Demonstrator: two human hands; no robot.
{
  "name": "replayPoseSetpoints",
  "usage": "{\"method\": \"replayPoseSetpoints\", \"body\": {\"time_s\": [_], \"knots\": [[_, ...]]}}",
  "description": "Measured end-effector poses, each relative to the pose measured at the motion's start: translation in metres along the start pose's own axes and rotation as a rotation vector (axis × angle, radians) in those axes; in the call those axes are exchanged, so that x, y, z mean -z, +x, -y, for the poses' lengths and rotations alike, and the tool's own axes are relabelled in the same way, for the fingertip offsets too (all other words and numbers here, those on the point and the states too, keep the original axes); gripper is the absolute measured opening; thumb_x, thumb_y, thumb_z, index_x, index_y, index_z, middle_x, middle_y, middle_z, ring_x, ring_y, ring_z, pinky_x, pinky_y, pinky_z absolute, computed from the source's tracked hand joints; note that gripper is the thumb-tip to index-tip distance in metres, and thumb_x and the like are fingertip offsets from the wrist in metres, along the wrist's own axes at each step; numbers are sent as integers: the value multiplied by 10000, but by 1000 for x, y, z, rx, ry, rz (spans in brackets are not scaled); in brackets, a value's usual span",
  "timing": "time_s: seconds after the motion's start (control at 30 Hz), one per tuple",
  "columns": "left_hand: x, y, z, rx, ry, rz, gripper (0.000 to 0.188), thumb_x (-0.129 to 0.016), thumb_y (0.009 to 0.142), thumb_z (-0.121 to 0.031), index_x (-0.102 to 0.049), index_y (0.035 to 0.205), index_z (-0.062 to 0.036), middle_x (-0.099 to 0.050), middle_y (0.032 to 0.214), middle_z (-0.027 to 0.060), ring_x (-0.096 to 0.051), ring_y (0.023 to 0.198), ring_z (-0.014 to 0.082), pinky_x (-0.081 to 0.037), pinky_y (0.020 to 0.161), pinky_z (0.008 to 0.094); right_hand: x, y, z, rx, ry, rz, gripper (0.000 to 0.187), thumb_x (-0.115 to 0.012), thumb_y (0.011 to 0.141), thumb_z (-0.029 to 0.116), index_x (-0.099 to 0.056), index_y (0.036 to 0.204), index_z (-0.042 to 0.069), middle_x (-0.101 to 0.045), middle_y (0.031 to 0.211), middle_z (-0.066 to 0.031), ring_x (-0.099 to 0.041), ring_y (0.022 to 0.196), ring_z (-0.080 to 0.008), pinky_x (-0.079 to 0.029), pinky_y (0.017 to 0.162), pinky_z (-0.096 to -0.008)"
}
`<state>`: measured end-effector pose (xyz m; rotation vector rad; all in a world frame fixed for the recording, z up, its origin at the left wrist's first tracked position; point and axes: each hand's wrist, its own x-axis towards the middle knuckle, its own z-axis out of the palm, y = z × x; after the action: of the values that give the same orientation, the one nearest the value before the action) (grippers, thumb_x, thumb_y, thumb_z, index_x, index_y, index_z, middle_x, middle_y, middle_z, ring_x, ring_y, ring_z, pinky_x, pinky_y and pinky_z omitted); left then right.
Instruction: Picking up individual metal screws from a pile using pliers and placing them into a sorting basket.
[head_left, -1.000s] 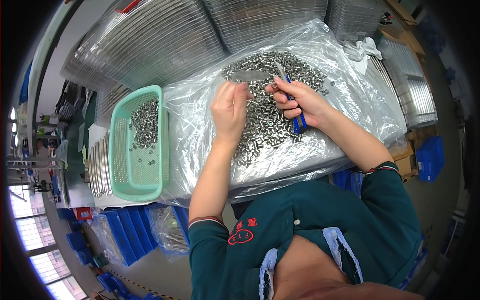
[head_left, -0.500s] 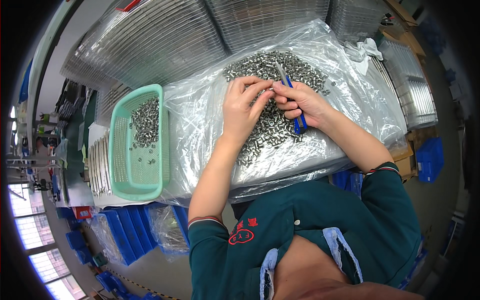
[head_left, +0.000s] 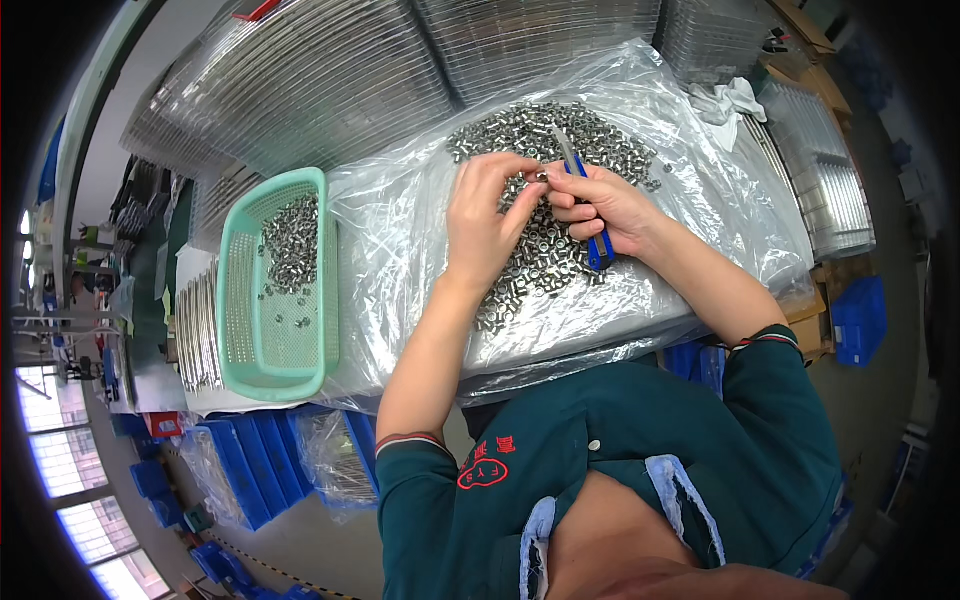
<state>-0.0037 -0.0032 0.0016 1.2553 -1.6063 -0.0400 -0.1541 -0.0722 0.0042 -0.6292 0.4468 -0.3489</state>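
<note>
My right hand [head_left: 612, 208] is closed around a blue utility knife [head_left: 601, 247], its blade pointing up and away from me. Between the fingertips of my left hand [head_left: 486, 215] sits a small shiny metal part [head_left: 542, 176], short and round like a bushing. My right thumb and forefinger come up against that same part. Both hands hover over a spread pile of similar small metal parts [head_left: 545, 262] on clear plastic sheeting [head_left: 390, 270]. To the left stands a pale green plastic basket [head_left: 328, 350] holding more such parts.
Tall stacks of clear plastic trays [head_left: 310, 90] line the far side of the table. More trays [head_left: 825, 190] and a white cloth [head_left: 725, 105] lie at the right. Blue bins [head_left: 255, 465] stand below the table at left, and another blue bin [head_left: 860, 320] at right.
My left fingertips have parted slightly, so the small metal part between them now shows. The knife and my right hand have barely moved.
</note>
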Motion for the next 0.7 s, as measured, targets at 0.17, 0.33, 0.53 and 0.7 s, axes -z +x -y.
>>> {"method": "replayPoseSetpoints", "body": {"time_s": [0.17, 0.33, 0.53, 0.7], "knots": [[0, -1, 2, 25, -14, 14, 165, -646, 736, -59, -618, 899, -52, -576, 895, 65, -542, 818, 169, -442, 637, 252, 2, 1, 0, -5, -6, -1, 124, -514, 876, 213, -476, 860, 96, -452, 652, 53, -348, 460, 25, -268, 346, -112], [1, -2, 2, 23, 16, 11, 188, -645, 728, -75, -640, 916, -73, -581, 861, 55, -535, 798, 186, -437, 666, 279, 1, 1, 0, -1, -10, -12, 139, -517, 874, 217, -473, 807, 104, -452, 644, 57, -346, 457, 25, -265, 345, -113], [1, 1, -1, -24, 92, -3, 178, -650, 712, -62, -643, 889, -81, -582, 849, 48, -530, 792, 198, -430, 687, 291, 3, 1, 0, -15, -22, -11, 137, -520, 873, 215, -471, 807, 105, -453, 649, 56, -346, 458, 26, -264, 344, -113], [0, -2, 1, -28, 82, 10, 199, -653, 704, -28, -630, 896, -76, -583, 879, 54, -537, 816, 194, -431, 695, 279, 2, 1, -2, -7, 0, -15, 110, -520, 871, 206, -473, 865, 107, -455, 664, 54, -347, 465, 25, -263, 344, -110]]}}
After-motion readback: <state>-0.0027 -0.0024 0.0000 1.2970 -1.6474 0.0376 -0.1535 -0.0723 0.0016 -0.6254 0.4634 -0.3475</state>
